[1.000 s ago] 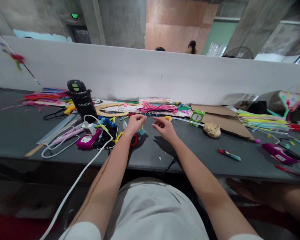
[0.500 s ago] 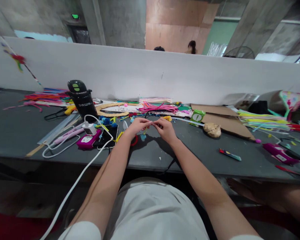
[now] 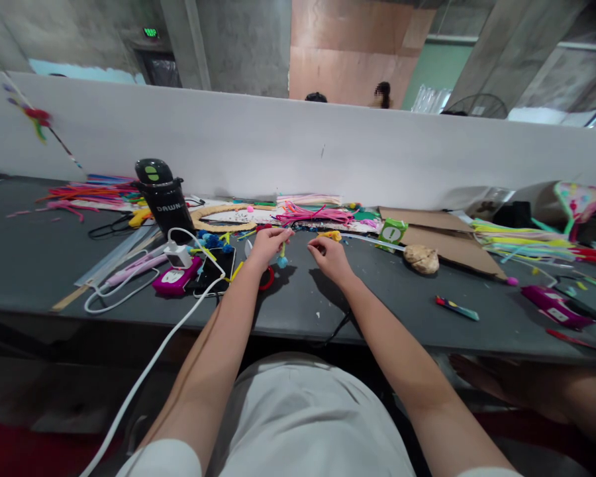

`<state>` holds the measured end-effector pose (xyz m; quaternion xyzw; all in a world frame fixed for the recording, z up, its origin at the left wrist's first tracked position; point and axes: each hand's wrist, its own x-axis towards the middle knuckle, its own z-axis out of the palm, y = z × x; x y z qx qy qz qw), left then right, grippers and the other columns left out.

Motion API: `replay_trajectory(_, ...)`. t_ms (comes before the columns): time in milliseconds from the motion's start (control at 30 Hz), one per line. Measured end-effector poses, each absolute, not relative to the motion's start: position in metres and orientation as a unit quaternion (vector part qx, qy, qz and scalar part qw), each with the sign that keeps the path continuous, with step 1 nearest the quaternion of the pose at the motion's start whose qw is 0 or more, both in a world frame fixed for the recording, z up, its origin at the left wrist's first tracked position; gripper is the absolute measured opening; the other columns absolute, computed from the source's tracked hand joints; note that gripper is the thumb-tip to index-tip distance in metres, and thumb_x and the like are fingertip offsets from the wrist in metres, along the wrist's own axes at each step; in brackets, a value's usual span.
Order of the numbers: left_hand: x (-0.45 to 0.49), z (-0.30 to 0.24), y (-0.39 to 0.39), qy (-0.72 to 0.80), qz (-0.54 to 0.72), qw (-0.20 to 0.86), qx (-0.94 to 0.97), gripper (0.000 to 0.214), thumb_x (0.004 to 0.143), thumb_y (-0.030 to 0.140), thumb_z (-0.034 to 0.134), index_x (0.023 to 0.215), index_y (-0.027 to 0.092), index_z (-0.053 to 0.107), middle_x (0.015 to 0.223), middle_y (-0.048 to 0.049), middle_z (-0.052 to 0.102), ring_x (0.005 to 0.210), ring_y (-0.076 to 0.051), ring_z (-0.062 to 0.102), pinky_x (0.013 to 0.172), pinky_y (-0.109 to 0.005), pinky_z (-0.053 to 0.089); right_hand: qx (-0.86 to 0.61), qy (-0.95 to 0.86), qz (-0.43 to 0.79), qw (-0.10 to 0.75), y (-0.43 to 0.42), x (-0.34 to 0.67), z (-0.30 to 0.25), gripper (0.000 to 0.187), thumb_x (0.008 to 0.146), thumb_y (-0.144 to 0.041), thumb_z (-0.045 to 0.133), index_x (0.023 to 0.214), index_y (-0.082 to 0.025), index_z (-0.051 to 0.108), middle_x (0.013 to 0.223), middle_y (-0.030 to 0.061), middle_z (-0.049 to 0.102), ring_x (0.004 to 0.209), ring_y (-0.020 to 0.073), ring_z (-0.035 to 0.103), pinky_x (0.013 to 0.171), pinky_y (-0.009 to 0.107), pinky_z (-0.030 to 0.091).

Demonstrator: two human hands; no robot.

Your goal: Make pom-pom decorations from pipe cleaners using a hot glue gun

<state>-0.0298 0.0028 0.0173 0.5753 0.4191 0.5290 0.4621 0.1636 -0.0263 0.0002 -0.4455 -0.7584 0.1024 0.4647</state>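
Over the middle of the table, my left hand [image 3: 269,246] pinches a small fuzzy flower-like piece by its yellow-green stem; its light-blue fluffy end [image 3: 282,261] hangs below the fingers. My right hand [image 3: 328,257] is a short way to the right, thumb and fingertips pressed together. Whatever may be between them is too small to see. Just behind the right hand lies a yellow fuzzy piece [image 3: 330,235] by a pale, clear stick [image 3: 375,241]. Red-handled scissors [image 3: 267,279] lie partly hidden beside my left forearm.
A black bottle [image 3: 163,199], a purple power block [image 3: 177,278] with a white cable, and a phone [image 3: 211,273] are at left. Pink pipe cleaners [image 3: 312,214] lie at the back. Rightward are a green box [image 3: 392,233], a tan lump [image 3: 421,259], cardboard [image 3: 447,248] and a cutter [image 3: 457,308].
My hands have moved apart from where their fingertips met. The blue-ended piece stays with my left hand and now hangs in clearer view; my right hand has shifted slightly right.
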Motion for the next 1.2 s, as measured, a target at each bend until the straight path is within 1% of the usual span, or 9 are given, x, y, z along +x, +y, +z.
replay_trajectory(167,-0.0289,0.0175,0.0018,0.431,0.522,0.452,0.581,0.043,0.068,0.052,0.072,0.086,0.012,0.075,0.064,-0.0017,0.059,0.051,-0.007,0.04,0.048,-0.022,0.029,-0.441,-0.758,0.124,0.465,-0.0282,0.1633,0.0013,0.015,0.084,-0.031,0.06,0.08,-0.018,0.066,0.073,0.0026,0.067,0.065,0.014,0.057,0.064,0.026,0.043)
replay_trajectory(333,-0.0286,0.0187,0.0011,0.438,0.519,0.451,0.579,0.043,0.067,0.051,0.072,0.086,0.013,0.075,0.063,-0.0017,0.059,0.05,-0.008,0.039,0.048,-0.022,0.029,-0.455,-0.749,0.121,0.465,-0.0291,0.1631,0.0015,0.021,0.081,-0.037,0.065,0.073,-0.018,0.065,0.067,0.0021,0.064,0.061,0.0141,0.055,0.06,0.026,0.042)
replay_trajectory(467,-0.0286,0.0185,0.0012,0.44,0.519,0.449,0.579,0.044,0.067,0.052,0.072,0.087,0.012,0.075,0.063,-0.0019,0.06,0.051,-0.008,0.04,0.049,-0.022,0.03,-0.447,-0.759,0.102,0.462,-0.0251,0.1638,-0.0013,0.019,0.087,-0.031,0.056,0.084,-0.018,0.069,0.079,0.0058,0.07,0.071,0.0167,0.06,0.068,0.029,0.045)
replay_trajectory(567,-0.0288,0.0176,0.0018,0.443,0.518,0.446,0.58,0.045,0.067,0.052,0.072,0.087,0.013,0.075,0.064,-0.0021,0.06,0.052,-0.008,0.041,0.049,-0.022,0.031,-0.444,-0.762,0.09,0.462,-0.0235,0.1649,-0.0023,0.018,0.088,-0.026,0.055,0.09,-0.018,0.07,0.086,0.0068,0.071,0.076,0.0175,0.061,0.071,0.029,0.046)
replay_trajectory(700,-0.0291,0.0168,0.0025,0.441,0.516,0.442,0.586,0.045,0.068,0.052,0.072,0.088,0.012,0.075,0.064,-0.0021,0.06,0.051,-0.008,0.04,0.049,-0.022,0.031,-0.455,-0.759,0.085,0.457,-0.0268,0.1654,0.0006,0.012,0.082,-0.028,0.064,0.08,-0.018,0.068,0.074,0.0033,0.068,0.066,0.0153,0.057,0.065,0.027,0.043)
replay_trajectory(800,-0.029,0.0171,0.0021,0.438,0.517,0.443,0.588,0.045,0.068,0.052,0.072,0.088,0.012,0.075,0.065,-0.0023,0.061,0.052,-0.008,0.041,0.049,-0.022,0.031,-0.468,-0.753,0.08,0.456,-0.0302,0.1645,0.0034,0.019,0.08,-0.035,0.067,0.071,-0.018,0.064,0.067,0.0016,0.064,0.062,0.0142,0.054,0.061,0.026,0.041)
replay_trajectory(967,-0.0283,0.0183,0.0005,0.422,0.52,0.455,0.587,0.043,0.068,0.051,0.073,0.087,0.012,0.074,0.065,-0.0023,0.06,0.051,-0.007,0.04,0.049,-0.022,0.031,-0.47,-0.76,0.08,0.443,-0.0293,0.1631,0.0027,0.028,0.091,-0.038,0.054,0.075,-0.019,0.067,0.068,0.003,0.065,0.062,0.0146,0.055,0.061,0.027,0.04)
replay_trajectory(1100,-0.0278,0.0185,0.0003,0.422,0.521,0.454,0.587,0.042,0.068,0.05,0.072,0.086,0.013,0.074,0.065,-0.0023,0.061,0.051,-0.007,0.04,0.049,-0.022,0.032,-0.454,-0.766,0.089,0.447,-0.0273,0.164,0.001,0.017,0.088,-0.029,0.056,0.084,-0.019,0.069,0.078,0.0045,0.069,0.069,0.0157,0.059,0.066,0.027,0.042)
replay_trajectory(1200,-0.0276,0.018,0.0006,0.426,0.517,0.452,0.589,0.042,0.068,0.051,0.072,0.086,0.013,0.074,0.065,-0.0022,0.061,0.05,-0.007,0.04,0.049,-0.022,0.032,-0.459,-0.76,0.096,0.45,-0.0294,0.1645,0.0024,0.015,0.082,-0.033,0.065,0.078,-0.018,0.068,0.071,0.0026,0.067,0.063,0.0147,0.056,0.062,0.026,0.042)
